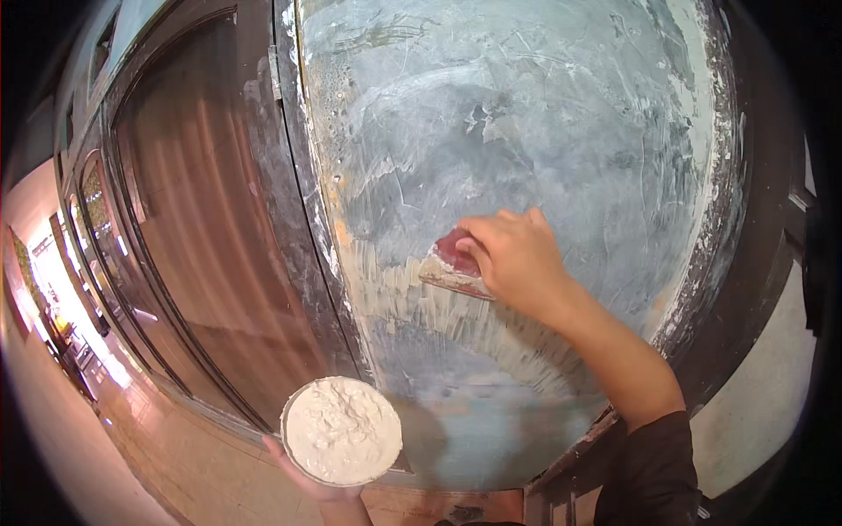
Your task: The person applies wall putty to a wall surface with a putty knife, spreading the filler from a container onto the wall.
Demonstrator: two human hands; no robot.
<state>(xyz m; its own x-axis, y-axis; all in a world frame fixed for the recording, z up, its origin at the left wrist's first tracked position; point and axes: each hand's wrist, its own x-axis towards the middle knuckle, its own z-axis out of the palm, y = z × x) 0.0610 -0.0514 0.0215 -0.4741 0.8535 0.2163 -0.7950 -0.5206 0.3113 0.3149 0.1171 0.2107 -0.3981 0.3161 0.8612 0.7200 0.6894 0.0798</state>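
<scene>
My right hand [517, 254] is closed round the reddish grip of a putty knife [456, 263], whose wide, smeared blade lies against the blue-grey wall panel [491, 149]. A band of cream filler [412, 302] with streaky vertical marks spreads on the panel around and below the blade. Low on the left, my left hand [307, 480] holds up a round tub of filler [342, 430] from beneath and the side. Thick off-white paste with a lumpy top shows in the tub. Most of the left fingers are hidden under it.
Left of the panel stands a dark wooden frame with glass [202, 175] and a reddish-brown curtain behind it. A worn dark post [702, 202] with flaking paint borders the panel on the right. Tiled floor [193, 447] runs toward a bright opening at far left.
</scene>
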